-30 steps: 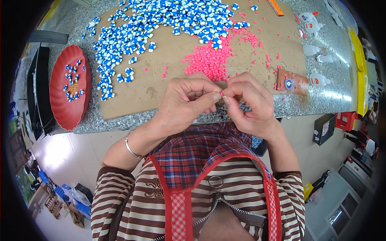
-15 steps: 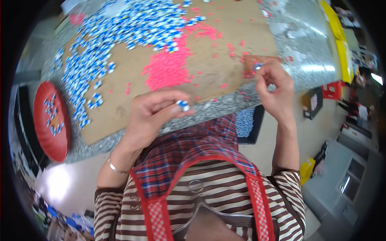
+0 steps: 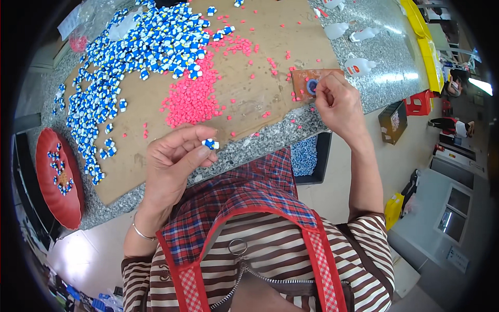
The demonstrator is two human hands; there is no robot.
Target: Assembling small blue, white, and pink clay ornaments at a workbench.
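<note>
- The left hand [image 3: 174, 164] hangs just off the near edge of the bench [image 3: 364, 67], thumb and forefinger pinching a small blue-and-white piece [image 3: 210, 143]; the other fingers curl loosely under it
- That piece looks like a hard moulded bit, very light and stiff, probably smooth enough to slip; a fingertip pinch across its sides, as here, seems the only workable hold
- The right hand [image 3: 338, 104] sits at the near edge of the bench toward its right end, fingers bunched together over a small orange pad [image 3: 301, 86] with a blue ring on it [image 3: 311, 86]; whether the fingertips grip anything I cannot tell, since the knuckles cover them
- A heap of pink beads [image 3: 192, 96] lies mid-board on the brown cardboard sheet [image 3: 260, 31], just beside a wide scatter of blue-and-white pieces [image 3: 156, 41] toward the far left corner; the beads look tiny and apt to roll
- A red tray [image 3: 54, 179] off the bench's left end holds a few more pieces
- White squeeze bottles [image 3: 361, 66] lie on their sides toward the far right; their contents are not visible
- The piece's exact shape is too small to make out, and the bench's far edge is cut off
</note>
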